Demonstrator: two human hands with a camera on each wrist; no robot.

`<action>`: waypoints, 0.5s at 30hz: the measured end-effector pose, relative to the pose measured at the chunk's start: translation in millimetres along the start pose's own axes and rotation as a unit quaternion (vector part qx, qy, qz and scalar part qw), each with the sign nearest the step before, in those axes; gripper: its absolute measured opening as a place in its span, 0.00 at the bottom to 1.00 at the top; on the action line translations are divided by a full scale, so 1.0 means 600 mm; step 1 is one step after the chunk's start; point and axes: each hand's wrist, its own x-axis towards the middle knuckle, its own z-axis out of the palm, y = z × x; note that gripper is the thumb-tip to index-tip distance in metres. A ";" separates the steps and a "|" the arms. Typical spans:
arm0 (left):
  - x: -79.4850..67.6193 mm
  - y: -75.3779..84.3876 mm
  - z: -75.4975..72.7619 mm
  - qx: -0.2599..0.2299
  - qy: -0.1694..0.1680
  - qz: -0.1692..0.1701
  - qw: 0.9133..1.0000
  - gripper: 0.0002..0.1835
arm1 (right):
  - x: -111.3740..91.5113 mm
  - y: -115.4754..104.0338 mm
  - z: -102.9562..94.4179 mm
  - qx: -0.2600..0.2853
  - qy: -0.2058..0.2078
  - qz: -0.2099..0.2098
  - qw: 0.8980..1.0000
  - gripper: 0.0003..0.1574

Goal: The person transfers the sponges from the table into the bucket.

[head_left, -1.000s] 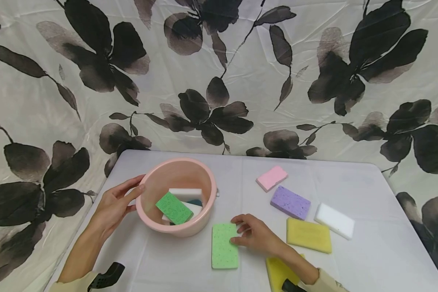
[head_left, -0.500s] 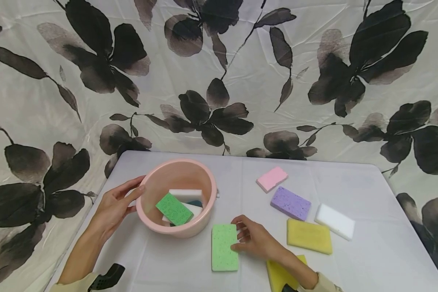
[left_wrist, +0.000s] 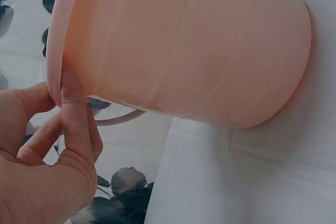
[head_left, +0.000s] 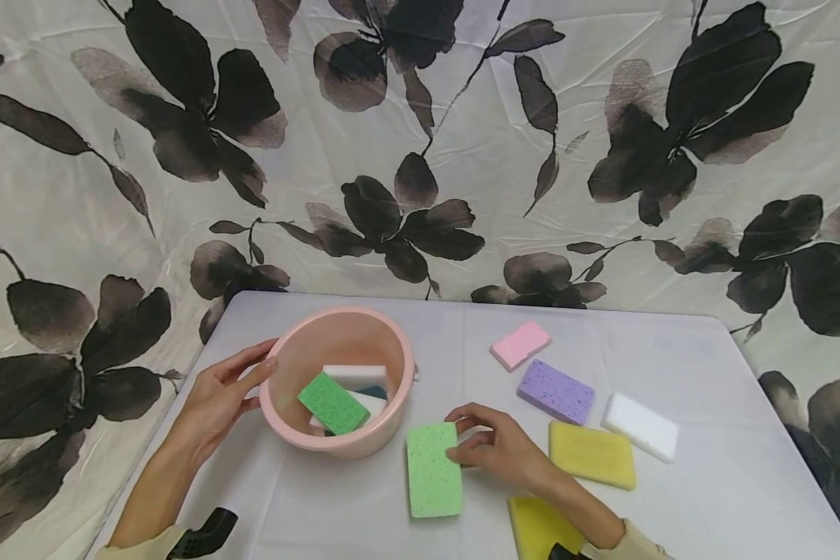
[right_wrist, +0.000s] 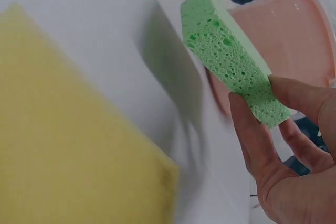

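One white-covered table (head_left: 728,482) bears a peach-pink bucket (head_left: 350,338), which the left hand (head_left: 217,397) pinches at the rim (left_wrist: 55,45). The right hand (head_left: 500,443) holds a light green sponge (head_left: 432,473) by one edge, raised off the table near the bucket. Two yellow sponges (head_left: 591,455), a white block (head_left: 642,425), a purple sponge (head_left: 556,391) and a small pink block (head_left: 521,344) lie farther right.

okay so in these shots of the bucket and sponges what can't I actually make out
Head view: the full shape of the dark teal piece in the round pink plastic bucket, overlapped by a white rectangular block.
Head view: the nearest flat yellow sponge, partly covered by the right forearm and cut by the bottom edge.
Left wrist view: the bucket's contents, hidden by its wall.
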 end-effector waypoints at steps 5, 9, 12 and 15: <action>0.000 0.000 0.000 0.000 -0.001 0.001 1.000 0.38 | -0.002 -0.009 -0.017 0.000 -0.010 -0.013 1.000 0.28; 0.000 -0.001 0.000 0.000 -0.001 0.004 1.000 0.38 | -0.005 -0.018 -0.029 0.009 -0.014 -0.016 1.000 0.29; 0.000 -0.002 0.000 0.000 -0.001 0.005 1.000 0.38 | -0.008 -0.027 -0.037 0.025 -0.013 -0.016 0.999 0.30; 0.000 -0.002 -0.001 0.001 -0.002 0.005 1.000 0.38 | -0.011 -0.037 -0.043 0.038 -0.013 -0.010 0.999 0.30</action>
